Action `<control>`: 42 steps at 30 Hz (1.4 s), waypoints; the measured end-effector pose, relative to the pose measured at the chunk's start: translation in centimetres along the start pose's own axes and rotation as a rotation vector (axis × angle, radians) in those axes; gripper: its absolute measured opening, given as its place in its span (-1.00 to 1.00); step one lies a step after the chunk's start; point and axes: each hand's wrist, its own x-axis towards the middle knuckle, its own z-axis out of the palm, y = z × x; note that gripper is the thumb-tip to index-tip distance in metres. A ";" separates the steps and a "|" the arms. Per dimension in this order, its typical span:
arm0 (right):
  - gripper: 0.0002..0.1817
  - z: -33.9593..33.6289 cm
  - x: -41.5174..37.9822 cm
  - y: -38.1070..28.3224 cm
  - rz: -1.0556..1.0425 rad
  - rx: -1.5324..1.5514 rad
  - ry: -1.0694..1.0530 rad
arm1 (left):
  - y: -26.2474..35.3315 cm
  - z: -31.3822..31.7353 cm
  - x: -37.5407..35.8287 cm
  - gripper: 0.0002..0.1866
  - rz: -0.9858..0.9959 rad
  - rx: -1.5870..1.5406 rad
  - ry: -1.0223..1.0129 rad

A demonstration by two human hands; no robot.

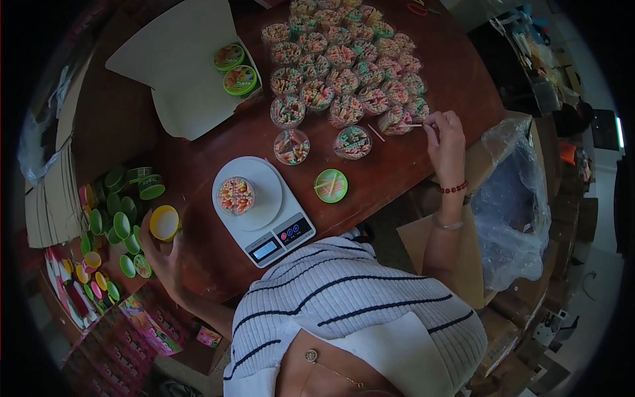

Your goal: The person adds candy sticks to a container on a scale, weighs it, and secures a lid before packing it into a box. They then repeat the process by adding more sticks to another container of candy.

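My left hand is curled round a round yellow lid with a pale inside, beside a heap of green lids. Between thumb and fingertips, my right hand pinches a thin pale stick. That stick reaches over the near right clear tub of coloured sticks. A white digital scale bears a clear tub packed with sticks; its display is lit but unreadable. Several loose sticks lie in a green lid to the scale's right. Another pink stick rests on the table.
Rows of filled clear tubs cover the back of the brown table. An open white carton at back left holds two green-lidded tubs. A plastic-lined box stands at right. Red scissors lie at the far edge.
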 end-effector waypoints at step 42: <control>-0.18 8.1 -3.9 -23.9 -0.467 1.075 -0.248 | 10.9 8.3 1.2 -0.51 0.260 -0.288 -0.187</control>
